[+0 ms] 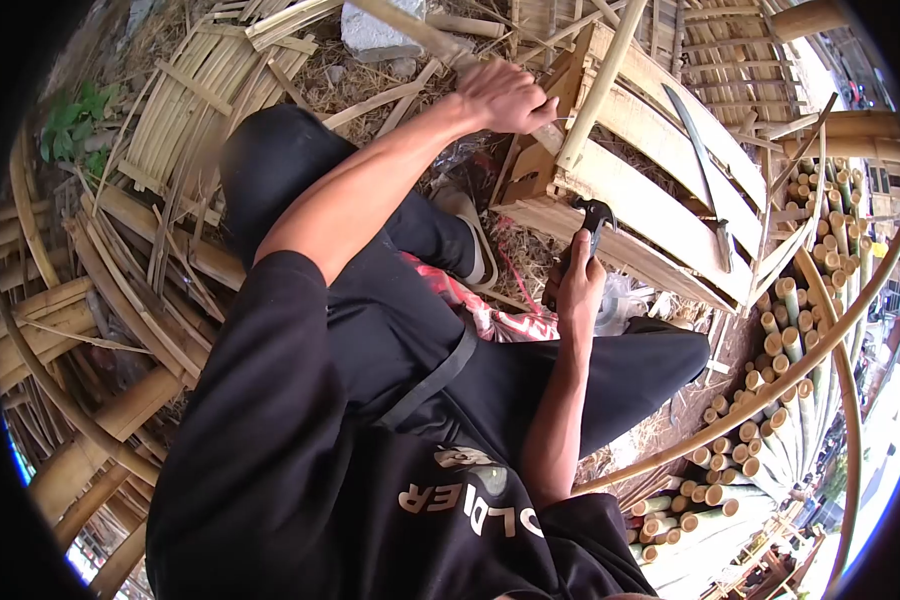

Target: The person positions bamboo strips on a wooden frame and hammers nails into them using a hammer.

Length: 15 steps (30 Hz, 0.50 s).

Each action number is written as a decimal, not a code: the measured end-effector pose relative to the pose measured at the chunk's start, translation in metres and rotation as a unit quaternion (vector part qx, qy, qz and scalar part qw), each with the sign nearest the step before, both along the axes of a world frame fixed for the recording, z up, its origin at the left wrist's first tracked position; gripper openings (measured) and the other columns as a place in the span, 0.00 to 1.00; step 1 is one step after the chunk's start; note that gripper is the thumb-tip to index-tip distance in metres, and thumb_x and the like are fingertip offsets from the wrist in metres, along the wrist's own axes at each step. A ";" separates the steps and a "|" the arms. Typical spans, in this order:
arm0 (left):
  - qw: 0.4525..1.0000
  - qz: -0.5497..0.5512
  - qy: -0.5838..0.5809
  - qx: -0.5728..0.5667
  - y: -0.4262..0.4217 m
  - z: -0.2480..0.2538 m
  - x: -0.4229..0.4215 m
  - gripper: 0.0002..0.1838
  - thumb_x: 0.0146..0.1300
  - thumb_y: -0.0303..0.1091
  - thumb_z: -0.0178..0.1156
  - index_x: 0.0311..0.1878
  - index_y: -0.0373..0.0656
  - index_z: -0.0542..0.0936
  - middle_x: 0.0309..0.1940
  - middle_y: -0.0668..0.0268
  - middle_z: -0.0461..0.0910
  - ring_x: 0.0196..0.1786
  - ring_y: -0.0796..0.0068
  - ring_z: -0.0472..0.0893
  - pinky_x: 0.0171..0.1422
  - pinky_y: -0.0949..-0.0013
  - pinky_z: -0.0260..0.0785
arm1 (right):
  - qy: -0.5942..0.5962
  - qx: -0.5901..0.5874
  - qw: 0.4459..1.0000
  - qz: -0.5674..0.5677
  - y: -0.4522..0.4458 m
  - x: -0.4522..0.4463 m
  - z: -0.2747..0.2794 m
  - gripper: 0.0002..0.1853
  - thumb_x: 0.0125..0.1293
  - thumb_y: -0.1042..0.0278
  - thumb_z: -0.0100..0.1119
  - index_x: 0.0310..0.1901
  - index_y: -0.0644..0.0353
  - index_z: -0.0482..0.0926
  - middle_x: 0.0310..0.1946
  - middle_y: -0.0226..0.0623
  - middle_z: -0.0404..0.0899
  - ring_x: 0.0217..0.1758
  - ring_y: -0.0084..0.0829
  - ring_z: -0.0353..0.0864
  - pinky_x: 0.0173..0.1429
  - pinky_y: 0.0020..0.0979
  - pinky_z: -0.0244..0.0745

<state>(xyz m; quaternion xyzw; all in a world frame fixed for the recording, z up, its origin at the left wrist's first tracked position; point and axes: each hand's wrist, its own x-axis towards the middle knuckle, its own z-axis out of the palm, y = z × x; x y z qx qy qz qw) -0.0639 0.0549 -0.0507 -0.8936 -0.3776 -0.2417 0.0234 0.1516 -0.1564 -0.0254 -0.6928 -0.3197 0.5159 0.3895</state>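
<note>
My left hand (pixel 505 97) is closed around a pale bamboo pole (pixel 410 27), which slants from the top edge toward the corner of a wooden slat crate (pixel 630 185). In my right hand (pixel 578 282) is a hammer (pixel 597 213) with a black head, held beside the crate's lower edge. A second bamboo pole (pixel 605 85) lies across the crate's near end, between my two hands. On the crate's slats rests a long machete (pixel 698 150), its handle toward the lower right. Whether a nail sits by my left thumb is too small to tell.
Stacked bamboo poles (pixel 770 400) lie at the right, with a curved bamboo strip (pixel 760 400) crossing before them. A woven bamboo panel (pixel 190 100), split strips (pixel 135 290) and a pale stone block (pixel 380 30) surround my legs. A red and white bag (pixel 480 305) lies between my legs.
</note>
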 end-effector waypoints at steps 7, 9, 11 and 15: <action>0.959 0.113 -0.055 -0.252 -0.012 -0.015 0.000 0.32 0.72 0.47 0.50 0.09 0.46 0.71 0.03 0.67 0.64 0.07 0.73 0.61 0.16 0.61 0.55 | -0.033 0.001 0.999 0.005 0.002 -0.002 -0.002 0.28 0.78 0.41 0.49 0.25 0.53 0.65 0.13 0.21 0.59 0.13 0.16 0.57 0.17 0.26 0.52; 0.984 0.078 -0.084 -0.136 -0.020 -0.032 -0.004 0.33 0.73 0.47 0.50 0.08 0.46 0.71 0.02 0.68 0.62 0.06 0.73 0.59 0.15 0.61 0.54 | -0.050 0.006 0.999 0.003 0.002 -0.003 -0.005 0.28 0.78 0.40 0.50 0.24 0.53 0.65 0.13 0.22 0.60 0.13 0.17 0.59 0.17 0.27 0.54; 0.990 0.021 -0.134 0.049 -0.013 -0.038 -0.003 0.35 0.74 0.47 0.50 0.06 0.48 0.69 0.00 0.68 0.58 0.03 0.72 0.55 0.12 0.61 0.51 | -0.033 0.009 0.999 0.005 0.003 -0.003 -0.004 0.29 0.78 0.40 0.50 0.24 0.53 0.65 0.13 0.22 0.60 0.13 0.17 0.59 0.17 0.27 0.55; 0.999 0.045 0.003 0.007 -0.002 0.003 0.001 0.34 0.74 0.49 0.48 0.07 0.47 0.70 0.01 0.69 0.59 0.04 0.73 0.55 0.12 0.62 0.51 | -0.027 0.010 1.000 0.003 0.001 -0.003 -0.004 0.29 0.77 0.39 0.50 0.24 0.54 0.65 0.13 0.22 0.61 0.13 0.17 0.59 0.18 0.27 0.55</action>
